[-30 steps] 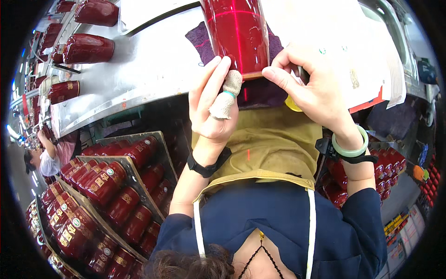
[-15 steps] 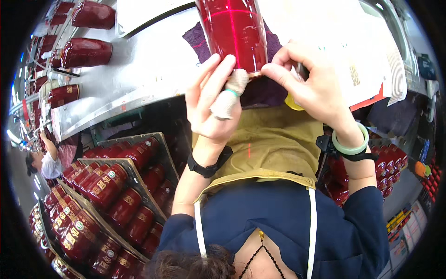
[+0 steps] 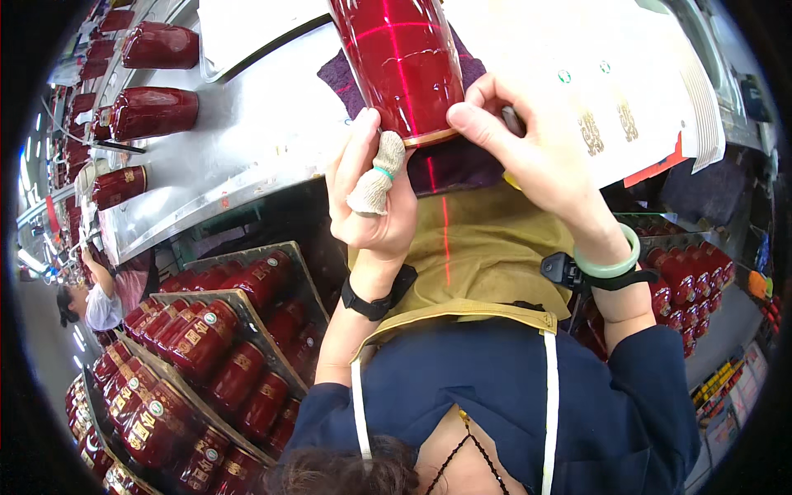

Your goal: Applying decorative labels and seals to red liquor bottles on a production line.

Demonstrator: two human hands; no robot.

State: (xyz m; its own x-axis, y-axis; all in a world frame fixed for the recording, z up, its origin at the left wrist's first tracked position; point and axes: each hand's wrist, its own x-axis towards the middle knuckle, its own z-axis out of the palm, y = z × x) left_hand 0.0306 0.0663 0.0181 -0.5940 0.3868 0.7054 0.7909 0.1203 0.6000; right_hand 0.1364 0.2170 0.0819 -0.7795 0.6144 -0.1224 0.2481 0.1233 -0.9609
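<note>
While several red jars (image 3: 155, 114) are seen at the upper left, the left hand (image 3: 398, 202), its grip impossible to tell, is laid against a large red jar (image 3: 400, 78) at upper centre, above a purple cloth (image 3: 340, 78); its lower right edge is touched by the right hand (image 3: 536, 153), where a dark object (image 3: 513, 121) is held.

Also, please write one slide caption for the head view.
Left hand and right hand at the gold-edged end of a glossy red jar crossed by red light lines.
</note>
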